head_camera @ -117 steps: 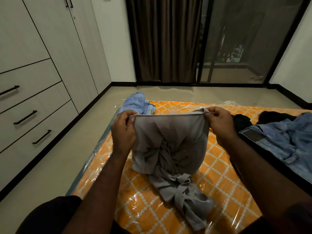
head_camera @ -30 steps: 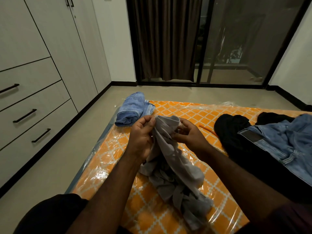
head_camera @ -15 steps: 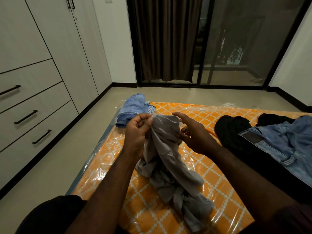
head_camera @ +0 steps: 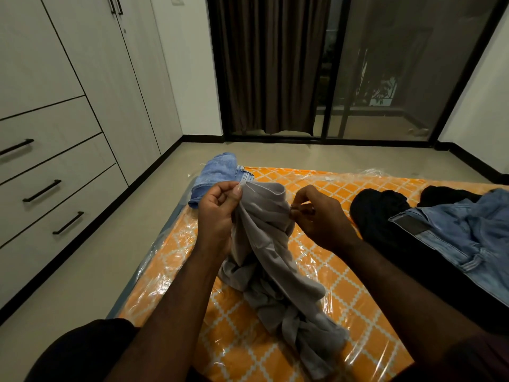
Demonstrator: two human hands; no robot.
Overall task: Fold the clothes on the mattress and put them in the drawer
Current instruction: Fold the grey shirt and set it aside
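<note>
Fingers (head_camera: 237,192) of the left hand (head_camera: 217,213) curl round the upper edge of a grey garment (head_camera: 271,260), thumb pressed against the cloth, while the right hand (head_camera: 319,216) pinches the same edge from the other side between thumb and forefinger, its other fingers bent; a dark ring shows on one of them. Between the two hands the top of the garment stands bunched and raised above the mattress (head_camera: 347,288); the rest hangs down in loose twists and trails across the orange, white-latticed cover, which lies under clear plastic wrap. Both forearms reach in from the lower edge of the view.

At the far left corner of the mattress rests a rolled light-blue denim piece (head_camera: 220,172), just beyond the left hand. To the right lie blue jeans (head_camera: 462,232) spread over black clothing (head_camera: 377,208), apart from the grey garment.

Along the left wall stands a pale wardrobe whose three drawers (head_camera: 55,172) with black bar handles are all closed, well apart from the mattress across bare floor (head_camera: 82,274). Behind, a brown curtain (head_camera: 264,64) partly covers a dark-framed sliding glass door (head_camera: 385,78).
</note>
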